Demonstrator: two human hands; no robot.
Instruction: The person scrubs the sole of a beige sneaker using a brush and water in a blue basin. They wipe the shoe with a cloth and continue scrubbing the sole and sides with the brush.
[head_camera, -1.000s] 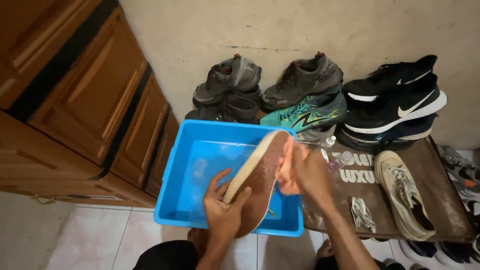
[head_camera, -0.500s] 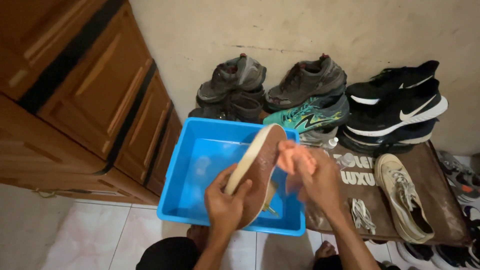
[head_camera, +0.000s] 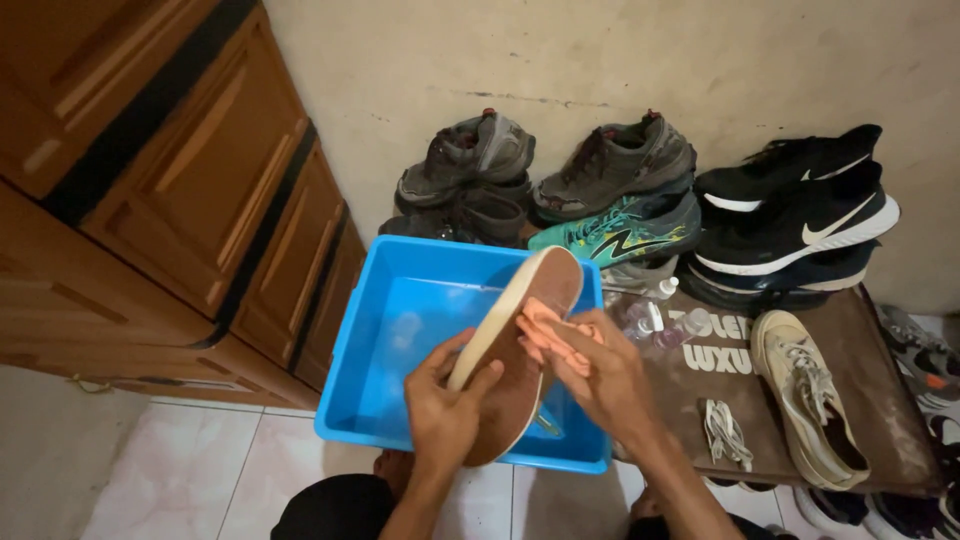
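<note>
My left hand (head_camera: 443, 412) grips a shoe (head_camera: 515, 385) by its heel end, sole turned up and brown, with a cream rim, tilted over a blue plastic tub (head_camera: 400, 330) of water. My right hand (head_camera: 600, 375) presses an orange cloth (head_camera: 545, 325) against the sole near its middle. The shoe's toe points away from me, above the tub's far rim.
A wooden cabinet (head_camera: 180, 200) stands at the left. Several pairs of shoes (head_camera: 620, 165) lie against the wall. To the right a brown mat (head_camera: 800, 400) carries a cream sneaker (head_camera: 810, 400), loose laces (head_camera: 725, 432) and small clear bottles (head_camera: 660, 325). White floor tiles (head_camera: 190, 470) lie below.
My right hand with the cloth has slid a little down the sole toward me. The left hand keeps its grip on the shoe.
</note>
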